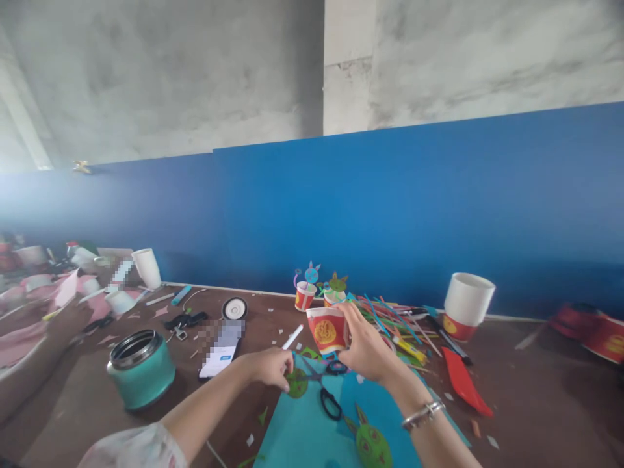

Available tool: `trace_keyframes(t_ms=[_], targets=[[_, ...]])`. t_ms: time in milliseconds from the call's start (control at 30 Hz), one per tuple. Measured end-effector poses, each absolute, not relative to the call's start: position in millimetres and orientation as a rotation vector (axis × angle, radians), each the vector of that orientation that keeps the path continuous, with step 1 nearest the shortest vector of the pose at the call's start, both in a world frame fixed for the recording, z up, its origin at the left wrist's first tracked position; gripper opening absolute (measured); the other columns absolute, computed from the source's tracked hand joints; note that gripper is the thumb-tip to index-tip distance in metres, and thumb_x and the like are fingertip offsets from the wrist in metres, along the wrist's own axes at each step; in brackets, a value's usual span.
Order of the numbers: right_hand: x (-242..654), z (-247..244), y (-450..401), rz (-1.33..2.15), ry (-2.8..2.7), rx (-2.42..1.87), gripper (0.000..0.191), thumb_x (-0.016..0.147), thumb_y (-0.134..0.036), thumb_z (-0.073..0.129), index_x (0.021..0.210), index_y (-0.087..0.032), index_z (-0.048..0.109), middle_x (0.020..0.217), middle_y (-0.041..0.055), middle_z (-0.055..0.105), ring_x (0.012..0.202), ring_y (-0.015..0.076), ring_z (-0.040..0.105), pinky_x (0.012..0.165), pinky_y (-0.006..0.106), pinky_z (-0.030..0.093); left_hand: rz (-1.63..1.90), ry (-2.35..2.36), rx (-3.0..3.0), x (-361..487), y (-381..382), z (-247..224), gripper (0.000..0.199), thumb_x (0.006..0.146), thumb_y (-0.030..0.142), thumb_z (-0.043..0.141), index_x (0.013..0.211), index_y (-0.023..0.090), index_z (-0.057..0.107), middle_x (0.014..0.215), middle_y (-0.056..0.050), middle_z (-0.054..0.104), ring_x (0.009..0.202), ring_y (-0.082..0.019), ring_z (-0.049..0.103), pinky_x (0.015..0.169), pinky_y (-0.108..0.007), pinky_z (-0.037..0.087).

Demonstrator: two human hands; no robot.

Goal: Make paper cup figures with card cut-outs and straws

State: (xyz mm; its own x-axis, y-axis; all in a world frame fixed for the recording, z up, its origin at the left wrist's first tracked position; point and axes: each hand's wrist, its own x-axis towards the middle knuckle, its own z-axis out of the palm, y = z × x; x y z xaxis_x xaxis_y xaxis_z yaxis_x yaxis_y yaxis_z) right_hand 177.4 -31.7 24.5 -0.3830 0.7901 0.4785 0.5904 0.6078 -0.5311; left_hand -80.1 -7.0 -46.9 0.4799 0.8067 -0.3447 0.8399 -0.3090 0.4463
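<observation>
In the head view, the paper cup (325,333) sits just past the near edge of the hands' reach, ahead of the right hand (347,335) and to its left, slightly tilted with its rim up; whether its base is lifted or rests on something cannot be told. The right hand grips it from the side, fingers over the rim and thumb low near the base. The cup should be very light, its thin wall springy and easily dented, its printed face perhaps a little slick, so a gentle hold around the side just under the stiffer rim would suit it best. The left hand (274,369) is apart from the cup, nearer the wearer and to its left, fingers curled beside a green paper disc (297,385); whether they pinch anything is unclear. Scissors (331,404) lie between the forearms on a blue sheet (287,435), with a green rabbit cutout (373,446) nearer the wearer, all on the brown worktop (195,439).
</observation>
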Motion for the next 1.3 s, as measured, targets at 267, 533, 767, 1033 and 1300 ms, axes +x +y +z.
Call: trace_keyframes(t_ms=[267,533,767,1033,1300], targets=[[176.8,24.0,-32.0,0.413,-2.094,-1.066,0.074,0.055,-0.004,0.051,0.126,-0.021,0.037,0.13,0.0116,0.045,0.118,0.0268,0.047,0.096,0.04,0.041,-0.042,1.246,2.212,-84.9,1.7,-45.3,0.048,0.057,0.027,0.076,0.102,0.025,0.061,0.097,0.0,0.055,0.084,-0.017,0.055,0.071,-0.025,0.045],[174.1,23.1,-32.9,0.433,-2.097,-1.025,0.075,0.055,-0.003,0.052,0.126,-0.021,0.037,0.129,0.0113,0.045,0.116,0.0256,0.048,0.095,0.039,0.042,-0.042,1.086,2.257,-84.1,14.0,-46.9,0.067,0.05,0.037,0.083,0.111,0.028,0.055,0.12,-0.004,0.044,0.089,-0.018,0.056,0.074,-0.027,0.047],[174.4,24.3,-34.2,0.443,-2.103,-1.038,0.075,0.056,-0.005,0.054,0.127,-0.02,0.036,0.13,0.0125,0.045,0.119,0.0274,0.046,0.097,0.042,0.041,-0.234,1.096,2.334,-78.6,21.7,-44.1,0.055,0.049,0.047,0.082,0.094,0.025,0.061,0.1,-0.002,0.052,0.086,-0.021,0.055,0.072,-0.029,0.044],[175.2,20.1,-31.4,0.447,-2.104,-1.023,0.077,0.057,-0.006,0.054,0.13,-0.02,0.035,0.132,0.0126,0.044,0.122,0.0268,0.043,0.1,0.042,0.039,-0.172,1.29,2.283,-81.1,16.8,-38.3,0.033,0.052,0.034,0.079,0.079,0.022,0.064,0.08,0.003,0.061,0.075,-0.017,0.056,0.064,-0.023,0.041],[177.6,20.3,-29.9,0.423,-2.086,-1.026,0.072,0.06,-0.009,0.058,0.128,-0.018,0.037,0.129,0.0132,0.046,0.12,0.0277,0.045,0.098,0.042,0.04,0.154,1.729,2.291,-80.6,7.4,16.2,0.027,0.072,0.014,0.051,0.096,0.017,0.063,0.097,-0.009,0.066,0.102,-0.03,0.058,0.079,-0.032,0.041]])
